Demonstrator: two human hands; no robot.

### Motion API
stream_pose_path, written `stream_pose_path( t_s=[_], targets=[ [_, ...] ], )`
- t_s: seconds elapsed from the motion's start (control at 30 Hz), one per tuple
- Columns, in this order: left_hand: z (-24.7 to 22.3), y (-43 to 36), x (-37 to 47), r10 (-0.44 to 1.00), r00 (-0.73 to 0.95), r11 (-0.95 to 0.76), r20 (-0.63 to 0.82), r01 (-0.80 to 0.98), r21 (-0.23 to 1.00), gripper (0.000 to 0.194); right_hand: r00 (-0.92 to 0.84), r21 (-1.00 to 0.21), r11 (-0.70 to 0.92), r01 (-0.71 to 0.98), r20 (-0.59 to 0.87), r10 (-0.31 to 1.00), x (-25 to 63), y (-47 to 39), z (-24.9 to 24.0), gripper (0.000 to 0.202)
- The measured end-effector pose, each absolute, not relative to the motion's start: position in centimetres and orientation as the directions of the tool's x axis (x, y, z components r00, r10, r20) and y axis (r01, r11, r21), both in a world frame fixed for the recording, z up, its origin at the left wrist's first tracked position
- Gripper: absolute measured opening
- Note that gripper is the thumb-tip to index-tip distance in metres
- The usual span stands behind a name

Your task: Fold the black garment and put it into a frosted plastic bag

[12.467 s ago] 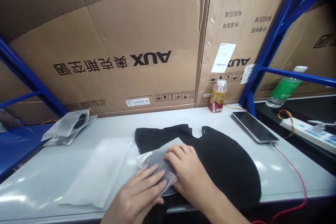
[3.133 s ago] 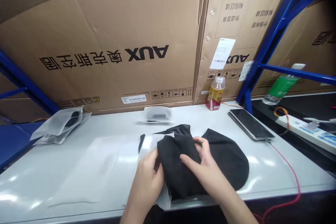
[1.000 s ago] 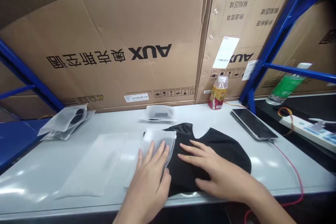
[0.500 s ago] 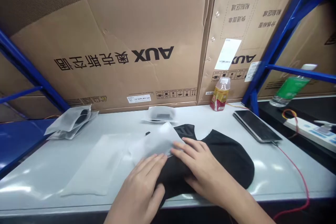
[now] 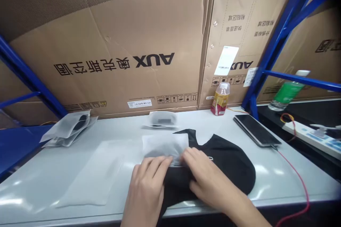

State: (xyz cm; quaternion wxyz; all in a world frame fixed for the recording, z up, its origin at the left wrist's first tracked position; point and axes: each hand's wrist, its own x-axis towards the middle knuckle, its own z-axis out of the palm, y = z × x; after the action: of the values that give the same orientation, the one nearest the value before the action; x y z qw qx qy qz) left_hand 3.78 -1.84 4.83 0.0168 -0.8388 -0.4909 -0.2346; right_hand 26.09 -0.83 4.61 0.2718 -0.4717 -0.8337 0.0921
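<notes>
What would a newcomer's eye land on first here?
Probably the huge cardboard box with upside-down AUX lettering, filling the background behind the table. Next, the black fabric at the table's near edge, where the left hand and right hand press a frosted bag.

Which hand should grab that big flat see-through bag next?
Probably the left hand: it is closer to the big frosted bag, which lies flat to its left. The right hand would have to cross past it. Both touch the smaller bag now.
</notes>
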Motion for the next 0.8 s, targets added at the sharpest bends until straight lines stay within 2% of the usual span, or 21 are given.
stream_pose_path(
  t_s=[0.03,0.1,0.13,0.23,0.3,0.47,0.57,0.7,0.8],
  targets=[
    [4.8,-1.7,3.8,0.824,0.405,-0.511,0.396,0.832,0.214,0.079,-0.437,-0.460,0.541,0.705,0.320,0.841,26.5,-1.1,5.0,0.042],
    [4.6,-1.6,3.4,0.838,0.420,-0.514,0.349,0.821,0.247,0.080,-0.458,-0.536,0.517,0.667,0.252,0.852,27.2,-1.5,5.3,0.066],
    [4.4,-1.6,3.2,0.841,0.430,-0.518,0.328,0.815,0.260,0.078,-0.450,-0.541,0.504,0.673,0.242,0.860,27.3,-1.6,5.3,0.068],
    [4.0,-1.6,2.2,0.849,0.429,-0.514,0.310,0.806,0.293,0.068,-0.428,-0.456,0.514,0.727,0.286,0.858,27.0,-1.3,4.5,0.036],
    [3.9,-1.6,1.8,0.856,0.408,-0.506,0.318,0.788,0.349,0.057,-0.427,-0.408,0.539,0.737,0.337,0.839,26.3,-1.0,4.0,0.026],
    [4.8,-1.5,2.7,0.851,0.297,-0.488,0.434,0.752,0.443,0.039,-0.336,-0.392,0.555,0.734,0.501,0.797,24.8,-0.4,4.0,0.022],
    [5.3,-1.4,3.2,0.875,0.260,-0.451,0.409,0.746,0.490,0.029,-0.341,-0.400,0.537,0.743,0.464,0.817,24.6,-0.1,4.1,0.024],
    [5.2,-1.3,2.6,0.892,0.351,-0.452,0.285,0.695,0.558,0.043,-0.359,-0.413,0.514,0.751,0.398,0.844,25.2,0.2,3.8,0.024],
    [4.8,-1.1,1.9,0.901,0.325,-0.434,0.288,0.631,0.643,0.041,-0.376,-0.424,0.510,0.749,0.362,0.853,25.8,-0.1,3.8,0.029]
  ],
)
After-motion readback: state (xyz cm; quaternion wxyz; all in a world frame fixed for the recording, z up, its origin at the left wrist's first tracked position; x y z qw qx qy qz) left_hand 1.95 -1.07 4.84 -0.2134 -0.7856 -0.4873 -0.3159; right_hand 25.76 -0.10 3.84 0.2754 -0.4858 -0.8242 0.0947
